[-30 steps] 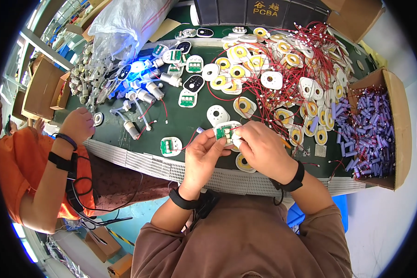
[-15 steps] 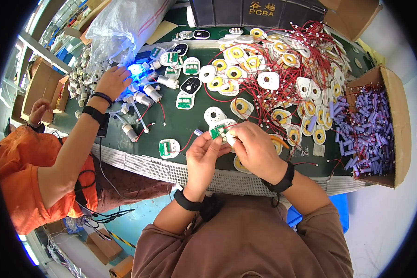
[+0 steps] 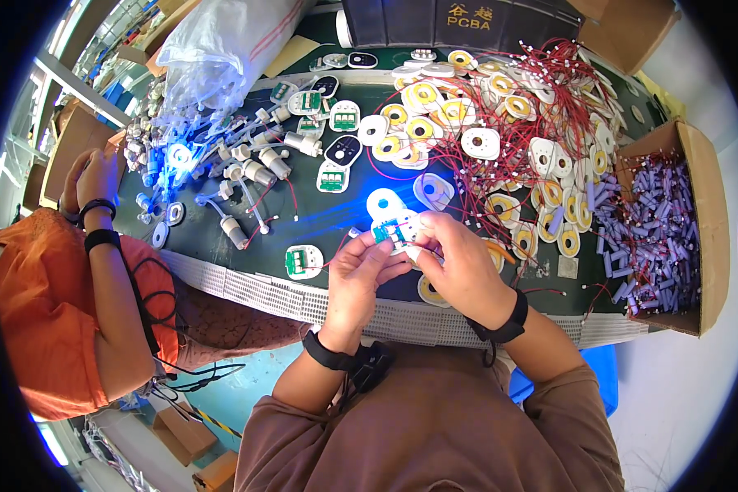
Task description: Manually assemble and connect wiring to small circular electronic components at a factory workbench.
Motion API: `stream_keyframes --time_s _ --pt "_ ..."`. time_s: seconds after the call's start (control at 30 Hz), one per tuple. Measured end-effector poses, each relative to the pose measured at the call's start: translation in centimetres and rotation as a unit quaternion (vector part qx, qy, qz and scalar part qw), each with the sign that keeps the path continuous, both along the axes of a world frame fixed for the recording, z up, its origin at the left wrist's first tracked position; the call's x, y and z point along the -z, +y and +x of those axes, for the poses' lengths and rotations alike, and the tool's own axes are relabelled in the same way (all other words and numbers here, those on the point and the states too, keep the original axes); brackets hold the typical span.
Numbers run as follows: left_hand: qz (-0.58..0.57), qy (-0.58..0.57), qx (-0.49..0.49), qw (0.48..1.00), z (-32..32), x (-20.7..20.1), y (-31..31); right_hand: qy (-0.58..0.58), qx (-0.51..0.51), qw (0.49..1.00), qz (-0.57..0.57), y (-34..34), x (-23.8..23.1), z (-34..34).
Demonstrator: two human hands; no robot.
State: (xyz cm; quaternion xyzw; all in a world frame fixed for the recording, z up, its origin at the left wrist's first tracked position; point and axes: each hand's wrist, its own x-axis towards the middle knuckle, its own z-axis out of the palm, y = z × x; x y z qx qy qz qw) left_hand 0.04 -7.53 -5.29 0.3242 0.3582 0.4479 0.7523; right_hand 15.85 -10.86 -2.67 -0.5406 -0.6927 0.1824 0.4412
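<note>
The left hand [image 3: 356, 272] is clamped, thumb against fingers, on a white oval plastic housing with a green circuit board [image 3: 394, 233], held just above the table at the person's front. The thumb and forefinger of the right hand [image 3: 461, 269] press in at the housing's right edge; whether they grip the housing or a smaller part cannot be told. Just beyond it lies a white round-holed plastic plate [image 3: 373, 205], washed in blue glow, on the dark green tabletop [image 3: 320, 230]. Left of the left hand rests another white housing with a green board [image 3: 305, 261]. Farther right spreads a heap of white plastic plates with yellow rings [image 3: 517, 107], tangled with thin red wires [image 3: 549, 61], near an open brown cardboard box [image 3: 711, 238] of small purple cylinders [image 3: 652, 234]. Leftward, pale cylindrical motor-like parts [image 3: 258, 170] lie piled near a bright blue light [image 3: 178, 156], and a co-worker in an orange shirt [image 3: 45, 312] is alongside.
</note>
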Motion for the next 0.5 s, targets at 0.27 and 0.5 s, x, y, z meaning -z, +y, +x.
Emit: stream_keyframes --time_s 0.27,0.5 --pt "0.009 0.002 0.014 1.0 -0.2 -0.8 0.0 0.001 -0.004 1.0 -0.018 -0.3 0.3 0.1" --pt "0.056 0.01 -0.002 0.998 -1.3 -2.6 2.0 0.03 0.004 0.999 -0.027 -0.2 -1.0 0.8"
